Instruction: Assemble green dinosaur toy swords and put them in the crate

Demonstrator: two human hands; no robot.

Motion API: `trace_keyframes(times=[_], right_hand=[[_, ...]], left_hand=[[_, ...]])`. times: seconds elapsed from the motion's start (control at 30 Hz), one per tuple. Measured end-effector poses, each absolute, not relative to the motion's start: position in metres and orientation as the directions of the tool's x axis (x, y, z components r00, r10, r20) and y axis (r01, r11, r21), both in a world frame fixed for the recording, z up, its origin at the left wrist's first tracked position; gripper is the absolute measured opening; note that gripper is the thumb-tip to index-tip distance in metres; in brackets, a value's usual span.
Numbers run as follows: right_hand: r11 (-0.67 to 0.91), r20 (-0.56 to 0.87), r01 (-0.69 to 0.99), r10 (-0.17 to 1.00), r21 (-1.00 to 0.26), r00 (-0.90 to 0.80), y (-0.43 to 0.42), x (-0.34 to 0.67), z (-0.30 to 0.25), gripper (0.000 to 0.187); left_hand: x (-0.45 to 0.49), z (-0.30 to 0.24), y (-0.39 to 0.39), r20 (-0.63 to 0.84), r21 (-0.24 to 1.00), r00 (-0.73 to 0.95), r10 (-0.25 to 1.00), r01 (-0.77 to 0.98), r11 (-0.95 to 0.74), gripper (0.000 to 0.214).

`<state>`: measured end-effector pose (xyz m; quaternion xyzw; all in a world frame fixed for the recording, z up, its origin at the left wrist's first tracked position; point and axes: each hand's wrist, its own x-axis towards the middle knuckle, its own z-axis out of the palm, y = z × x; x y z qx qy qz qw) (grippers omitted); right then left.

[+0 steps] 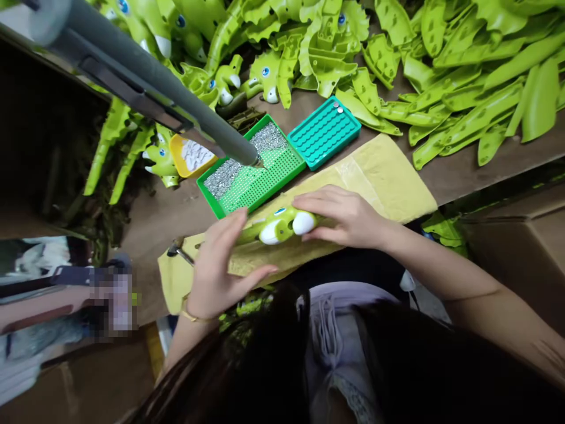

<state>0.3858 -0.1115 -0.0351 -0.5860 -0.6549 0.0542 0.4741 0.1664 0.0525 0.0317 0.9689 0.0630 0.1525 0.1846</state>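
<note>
Well, at the left of the near edge of the counter (150, 247), a small metal tool (179, 252) lies beside a yellow pad (379, 176), where the left hand (223, 265) and right hand (339, 215) both grasp a green toy dinosaur (280, 227) held over the pad. Beyond them, a gray tube (154, 79) ends just above a green tray (251, 171) of silver studs (225, 176), followed rightward by a teal tray (324, 132) and heaped green plastic parts (459, 88).

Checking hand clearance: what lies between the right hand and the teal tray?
In the head view, a yellow padded mat fills that stretch, from under the right hand, which is on a green plastic toy dinosaur, up to about the teal tray.
</note>
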Motion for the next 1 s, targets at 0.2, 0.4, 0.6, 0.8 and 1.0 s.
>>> trace_keyframes(times=[0.2,0.4,0.6,0.8,1.0], right_hand=[[0.324,0.577,0.745,0.811,-0.583,0.098,-0.116,0.384,-0.024,0.044],[0.313,0.568,0.734,0.814,-0.602,0.120,-0.118,0.379,-0.020,0.044],[0.331,0.581,0.741,0.808,-0.584,0.098,-0.118,0.375,-0.012,0.041],[0.347,0.592,0.733,0.801,-0.585,0.093,-0.120,0.368,-0.003,0.044],[0.324,0.583,0.712,0.799,-0.623,0.146,-0.114,0.363,0.008,0.050]], left_hand=[[0.199,0.030,0.028,0.359,0.473,0.923,0.140,-0.051,-0.880,0.051],[0.195,0.032,0.026,0.402,0.523,0.897,0.186,-0.057,-0.851,0.044],[0.192,0.036,0.022,0.451,0.512,0.875,0.176,-0.092,-0.854,0.045],[0.184,0.040,0.019,0.500,0.467,0.846,0.184,-0.084,-0.880,0.046],[0.178,0.056,0.022,0.420,0.537,0.875,0.239,-0.027,-0.843,0.045]])
